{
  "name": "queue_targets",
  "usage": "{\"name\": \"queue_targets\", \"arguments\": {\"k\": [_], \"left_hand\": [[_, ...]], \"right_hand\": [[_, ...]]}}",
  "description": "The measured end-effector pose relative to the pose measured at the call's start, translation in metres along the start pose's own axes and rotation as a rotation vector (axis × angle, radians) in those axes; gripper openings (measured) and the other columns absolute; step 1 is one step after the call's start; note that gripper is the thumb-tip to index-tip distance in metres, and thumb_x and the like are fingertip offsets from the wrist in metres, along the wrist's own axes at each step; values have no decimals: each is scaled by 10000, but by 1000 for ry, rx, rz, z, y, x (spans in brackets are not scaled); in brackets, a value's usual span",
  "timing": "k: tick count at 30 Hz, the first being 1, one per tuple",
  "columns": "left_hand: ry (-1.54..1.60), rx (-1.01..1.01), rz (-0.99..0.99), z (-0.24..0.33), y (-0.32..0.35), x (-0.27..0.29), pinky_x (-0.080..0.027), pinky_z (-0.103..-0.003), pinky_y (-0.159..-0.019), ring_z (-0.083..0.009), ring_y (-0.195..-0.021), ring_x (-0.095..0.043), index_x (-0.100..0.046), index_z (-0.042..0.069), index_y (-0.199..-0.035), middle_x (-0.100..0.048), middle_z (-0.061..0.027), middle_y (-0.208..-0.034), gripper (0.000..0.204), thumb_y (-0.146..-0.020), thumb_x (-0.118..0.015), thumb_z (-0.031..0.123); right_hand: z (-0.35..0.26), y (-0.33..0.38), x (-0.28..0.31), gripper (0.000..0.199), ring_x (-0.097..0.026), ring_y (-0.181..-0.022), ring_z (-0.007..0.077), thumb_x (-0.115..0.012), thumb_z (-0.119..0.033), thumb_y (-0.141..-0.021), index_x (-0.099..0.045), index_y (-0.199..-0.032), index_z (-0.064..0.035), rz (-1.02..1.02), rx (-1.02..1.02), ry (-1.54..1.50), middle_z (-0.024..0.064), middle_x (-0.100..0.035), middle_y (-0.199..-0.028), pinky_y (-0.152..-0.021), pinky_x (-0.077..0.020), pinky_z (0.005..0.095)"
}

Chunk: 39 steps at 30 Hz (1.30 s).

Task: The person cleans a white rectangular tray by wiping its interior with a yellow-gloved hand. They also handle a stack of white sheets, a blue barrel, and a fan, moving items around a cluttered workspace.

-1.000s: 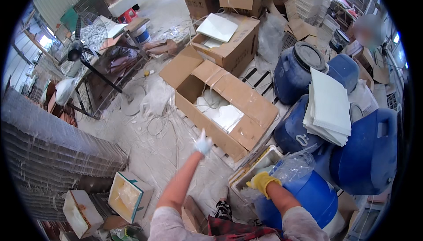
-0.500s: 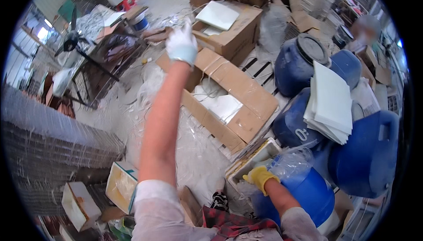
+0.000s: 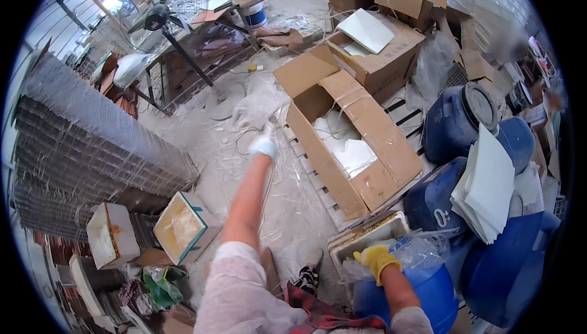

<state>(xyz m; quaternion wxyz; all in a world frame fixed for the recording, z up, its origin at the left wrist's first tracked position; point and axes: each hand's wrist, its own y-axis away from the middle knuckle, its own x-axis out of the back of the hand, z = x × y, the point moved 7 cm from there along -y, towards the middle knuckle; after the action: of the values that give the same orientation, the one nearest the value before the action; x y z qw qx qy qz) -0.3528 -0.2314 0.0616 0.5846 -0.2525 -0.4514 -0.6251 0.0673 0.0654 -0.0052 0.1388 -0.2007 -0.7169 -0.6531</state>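
My left hand (image 3: 264, 144), in a white glove, is stretched out over the littered floor, to the left of an opened cardboard box (image 3: 388, 135). Its fingers are small and blurred, and I make out nothing in them. White sheets or foam pieces (image 3: 351, 154) lie inside that box. In a yellow glove, my right hand (image 3: 378, 260) is closed on crumpled clear plastic film (image 3: 422, 249), by the edge of a white foam box (image 3: 367, 237). A rounded blue drum (image 3: 422, 297) is beneath my right forearm.
Blue drums (image 3: 449, 120) crowd the right side, with a stack of white sheets (image 3: 486, 187) leaning on them. Tall wrapped stacks (image 3: 92, 144) stand on the left. A fan (image 3: 156, 17) and a table are farther off. Foam boxes (image 3: 180, 227) sit lower left.
My left hand has drawn back from beside the cardboard boxes to above the floor nearer me. The view has turned left, shifting the scene rightward. My right hand stays at the plastic film.
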Motion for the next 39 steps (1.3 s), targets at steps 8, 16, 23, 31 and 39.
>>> {"name": "queue_targets", "arguments": {"k": [8, 16, 23, 31, 39], "left_hand": [[69, -150, 754, -11, -9, 399, -453, -379, -649, -276, -769, -597, -542, 16, -1103, -634, -157, -895, 629, -826, -372, 554], [-446, -378, -437, -195, 52, -12, -473, -307, -480, -169, -604, -607, -544, 95, -1140, -649, -90, -793, 341, -858, -524, 287], [129, -338, -952, -187, 358, -333, -447, -340, -870, -252, -991, -587, -573, 92, -1136, -564, -127, -1169, 322, -850, -486, 210], [616, 251, -995, -89, 458, -335, -451, -325, -839, -255, -950, -594, -521, -3, -1157, -618, -152, -1047, 348, -835, -504, 127], [334, -69, -1022, -74, 483, -357, -447, -359, -834, -345, -965, -556, -580, 13, -1014, -588, -202, -1023, 287, -759, -449, 28]], "right_hand": [[3, -10, 2, 557, -496, -1116, 310, -396, -525, -837, -598, -1124, -93, 207, 64, -84, 157, -557, -1162, -974, -333, 408], [3, 10, -4, 603, -566, -1016, 310, -284, -542, -880, -663, -1006, -89, 13, 27, -53, 131, -621, -1064, -881, -407, 423], [1, 0, 7, 581, -559, -1041, 292, -268, -514, -897, -645, -1054, -102, -156, -58, 9, 113, -610, -1100, -895, -410, 393], [2, -14, 4, 597, -551, -1056, 294, -255, -525, -891, -633, -1077, -103, -228, -75, 36, 116, -604, -1109, -910, -400, 398], [2, -22, 6, 601, -544, -1063, 303, -248, -530, -887, -629, -1085, -109, -282, -97, 51, 118, -600, -1117, -923, -391, 396]]}}
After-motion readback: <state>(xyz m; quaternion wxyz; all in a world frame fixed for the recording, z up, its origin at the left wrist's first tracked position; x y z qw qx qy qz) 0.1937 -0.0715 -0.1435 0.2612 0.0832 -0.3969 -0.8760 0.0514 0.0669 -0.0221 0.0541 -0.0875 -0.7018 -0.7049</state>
